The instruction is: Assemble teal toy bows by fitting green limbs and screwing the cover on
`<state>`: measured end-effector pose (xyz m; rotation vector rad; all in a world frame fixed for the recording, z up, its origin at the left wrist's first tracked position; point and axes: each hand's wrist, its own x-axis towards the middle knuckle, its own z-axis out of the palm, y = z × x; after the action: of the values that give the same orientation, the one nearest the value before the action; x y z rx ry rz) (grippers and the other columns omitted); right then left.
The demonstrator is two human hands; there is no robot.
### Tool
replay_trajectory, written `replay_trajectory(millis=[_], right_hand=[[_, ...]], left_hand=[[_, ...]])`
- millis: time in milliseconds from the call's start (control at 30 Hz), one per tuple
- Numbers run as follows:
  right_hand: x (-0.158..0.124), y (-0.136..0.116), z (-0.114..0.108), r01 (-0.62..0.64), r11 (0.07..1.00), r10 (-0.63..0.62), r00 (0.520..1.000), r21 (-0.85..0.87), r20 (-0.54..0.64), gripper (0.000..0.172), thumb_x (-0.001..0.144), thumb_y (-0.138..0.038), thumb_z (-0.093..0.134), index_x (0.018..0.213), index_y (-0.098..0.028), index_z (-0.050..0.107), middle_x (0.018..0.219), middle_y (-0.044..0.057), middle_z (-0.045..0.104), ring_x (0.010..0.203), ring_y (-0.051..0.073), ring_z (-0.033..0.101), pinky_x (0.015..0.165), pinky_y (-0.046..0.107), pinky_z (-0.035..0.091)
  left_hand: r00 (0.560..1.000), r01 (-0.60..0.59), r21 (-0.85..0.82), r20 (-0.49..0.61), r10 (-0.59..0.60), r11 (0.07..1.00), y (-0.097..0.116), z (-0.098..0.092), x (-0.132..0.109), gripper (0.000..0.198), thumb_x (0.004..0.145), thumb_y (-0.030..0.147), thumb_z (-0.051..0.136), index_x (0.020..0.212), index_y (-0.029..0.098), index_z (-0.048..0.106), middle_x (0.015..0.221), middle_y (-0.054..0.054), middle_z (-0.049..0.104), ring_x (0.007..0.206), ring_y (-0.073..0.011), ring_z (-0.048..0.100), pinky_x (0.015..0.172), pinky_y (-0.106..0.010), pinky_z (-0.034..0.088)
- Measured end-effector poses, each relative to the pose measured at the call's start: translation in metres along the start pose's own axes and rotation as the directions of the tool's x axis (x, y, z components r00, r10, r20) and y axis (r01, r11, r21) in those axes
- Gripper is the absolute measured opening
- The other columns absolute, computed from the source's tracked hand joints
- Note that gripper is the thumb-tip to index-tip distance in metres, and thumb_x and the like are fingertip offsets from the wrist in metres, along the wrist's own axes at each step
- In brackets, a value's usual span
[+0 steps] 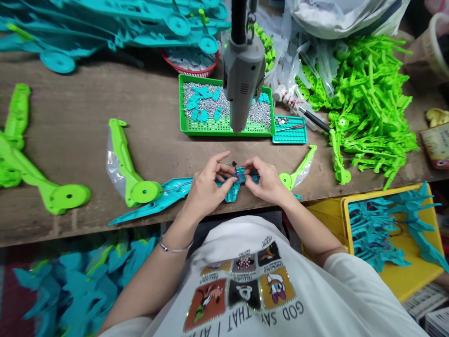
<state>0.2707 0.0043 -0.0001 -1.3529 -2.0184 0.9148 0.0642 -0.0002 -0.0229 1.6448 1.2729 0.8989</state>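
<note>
Teal piece (231, 192) in both hands (206, 189) runs sideways (tapered tip (121, 219) pointing left).

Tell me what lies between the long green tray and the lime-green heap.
In the head view: a small teal tray, a black rod and some crumpled plastic.

Turquoise part (231, 193): stretches covered by left hand (209, 185) and right hand (264, 181), exact fingertip contact unclear. Dark piece (234, 164) by left fingertips too small to identify. Hanging grey tool (243, 79) cut off at top, blocks some of green tray (224, 127); metal bits (260, 113) in tray too tiny to tell. Red basket (191, 72) partly hidden by turquoise pile (115, 28), itself cropped top and left. Green assembly (68, 199) cropped left, white bag (336, 23) cropped top, pale tub (426, 51) cropped right. Lower-left turquoise pieces (80, 285) blurry.
</note>
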Motion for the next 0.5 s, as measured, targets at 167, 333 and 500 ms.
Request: replay_trajectory(millis=[167,333,500], right_hand=[[-0.0054,-0.0055,0.0024,0.025,0.999,-0.026,1.000,-0.023,-0.017,0.025,0.088,-0.015,0.054,0.112,-0.021,0.058,0.095,0.004,0.069,0.088,0.018,0.068,0.084,0.031,0.054],[-0.0071,-0.0047,0.0033,-0.006,1.000,0.007,0.999,0.027,-0.041,0.025,0.089,-0.015,0.054,0.114,-0.021,0.057,0.104,0.005,0.070,0.089,0.017,0.070,0.085,0.032,0.056],[-0.0018,-0.0007,0.0050,-0.022,1.000,0.022,0.999,0.008,0.036,0.029,0.089,-0.013,0.056,0.117,-0.023,0.055,0.108,0.005,0.076,0.098,0.020,0.072,0.093,0.037,0.053]], left_hand=[[0.999,0.033,-0.001,-0.036,-0.033,0.999,0.0041,0.0034,0.0005,0.054,0.088,0.025,0.069,0.139,0.021,0.053,0.092,-0.002,0.075,0.077,-0.0148,0.071,0.074,-0.028,0.058],[1.000,0.009,0.028,-0.012,-0.008,1.000,0.0093,0.0057,0.0004,0.050,0.088,0.022,0.067,0.136,0.021,0.054,0.093,-0.002,0.075,0.077,-0.0144,0.070,0.074,-0.027,0.058],[1.000,-0.023,0.047,-0.013,0.024,0.999,0.0087,0.0064,-0.0016,0.049,0.088,0.020,0.066,0.136,0.023,0.056,0.096,-0.001,0.075,0.080,-0.0145,0.071,0.077,-0.028,0.058]])
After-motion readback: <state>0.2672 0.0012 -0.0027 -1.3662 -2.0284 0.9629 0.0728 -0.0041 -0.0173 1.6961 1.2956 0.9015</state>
